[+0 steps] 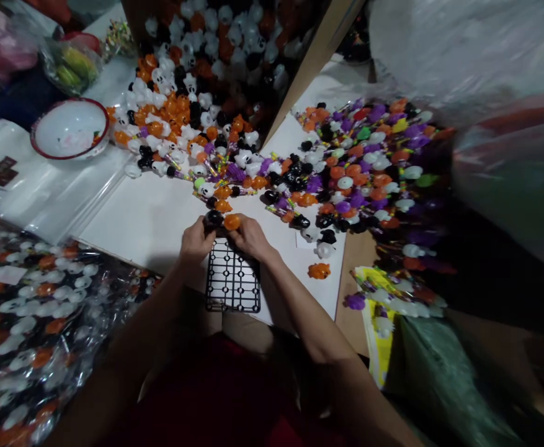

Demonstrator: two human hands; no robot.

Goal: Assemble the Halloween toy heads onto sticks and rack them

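A black plastic grid rack [233, 273] with round holes lies at the near edge of the white table, below my hands. At its far end my left hand [197, 241] is closed around a round black plastic figure [213, 218]. Close beside it, my right hand [252, 237] has its fingers closed on an orange plastic figure [232, 221]. The fingertips and the lower parts of both figures are partly hidden. Just beyond, an orange figure [222, 205] lies among tubes filled with colourful beads.
Loose white, orange and black figures [173, 112] spill from a large box. Figure-topped candy tubes [360, 167] are heaped at the right. A red-rimmed bowl [102, 133] stands on plastic bags at the left. Bagged figures [43, 323] lie lower left; one orange figure [319, 270] sits near the right edge.
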